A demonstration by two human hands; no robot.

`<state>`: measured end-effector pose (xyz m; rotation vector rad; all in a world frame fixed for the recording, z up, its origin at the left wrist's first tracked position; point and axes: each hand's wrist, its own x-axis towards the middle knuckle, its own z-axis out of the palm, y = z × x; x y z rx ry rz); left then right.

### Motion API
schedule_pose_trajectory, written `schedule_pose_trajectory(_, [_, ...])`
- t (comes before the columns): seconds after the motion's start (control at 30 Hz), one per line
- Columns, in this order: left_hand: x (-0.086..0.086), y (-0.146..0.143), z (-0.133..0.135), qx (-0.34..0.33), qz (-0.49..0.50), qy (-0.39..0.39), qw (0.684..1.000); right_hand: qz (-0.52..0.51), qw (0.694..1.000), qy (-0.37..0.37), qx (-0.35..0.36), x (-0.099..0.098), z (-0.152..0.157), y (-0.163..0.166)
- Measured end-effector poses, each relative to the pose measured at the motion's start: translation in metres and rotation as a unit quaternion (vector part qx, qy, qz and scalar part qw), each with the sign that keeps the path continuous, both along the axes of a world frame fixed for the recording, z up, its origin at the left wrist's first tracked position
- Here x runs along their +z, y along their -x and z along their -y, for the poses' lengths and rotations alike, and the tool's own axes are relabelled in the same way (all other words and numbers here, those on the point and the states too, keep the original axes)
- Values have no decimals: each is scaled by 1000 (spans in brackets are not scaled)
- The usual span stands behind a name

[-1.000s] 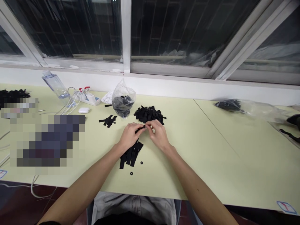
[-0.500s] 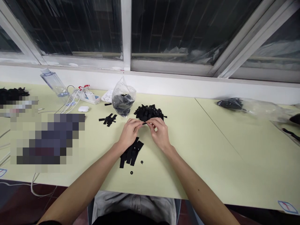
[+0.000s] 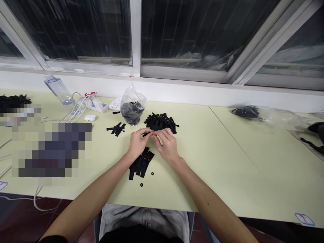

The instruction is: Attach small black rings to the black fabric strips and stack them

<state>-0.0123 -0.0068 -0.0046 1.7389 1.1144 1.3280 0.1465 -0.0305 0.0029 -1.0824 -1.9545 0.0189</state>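
My left hand (image 3: pixel 138 143) and my right hand (image 3: pixel 167 145) meet above the table, fingertips pinched together around a short black fabric strip (image 3: pixel 146 134). Most of that strip is hidden by the fingers. Just beyond them lies a heap of black strips (image 3: pixel 160 120). Several flat black strips (image 3: pixel 141 164), some with small shiny marks, lie below my left hand. Nearer the table edge are a small black ring (image 3: pixel 152 173) and another black ring (image 3: pixel 141 185). Left of the heap sits a loose cluster of black strips (image 3: pixel 116 129).
A clear plastic bag (image 3: pixel 133 109) of black pieces stands behind the cluster. Further left are a white case (image 3: pixel 90 117), a power strip (image 3: pixel 100 106) with cables, a tilted bottle (image 3: pixel 58 88) and a blurred-out dark area. Another plastic bag (image 3: pixel 272 118) lies at right.
My right hand has moved slightly left, closer to my left hand. The strip now shows on the left side of the fingertips. The view has shifted a little.
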Motion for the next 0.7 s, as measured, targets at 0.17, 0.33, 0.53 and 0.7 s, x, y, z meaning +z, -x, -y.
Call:
schedule_pose_trajectory(0.17, [-2, -2, -1, -28, 14, 5, 999, -18, 1000, -15, -14, -3, -4, -2])
schedule_pose_trajectory(0.33, [-2, -2, 0, -23, 9, 6, 1000, -26, 999, -18, -26, -4, -5, -3])
schedule_pose_trajectory(0.53, [-1, -2, 1, -21, 9, 4, 1000, -41, 998, -8, -45, -4, -5, -4])
schedule_pose_trajectory(0.7, [-1, -2, 1, -24, 6, 6, 1000, -52, 997, -6, -51, -5, -6, -5])
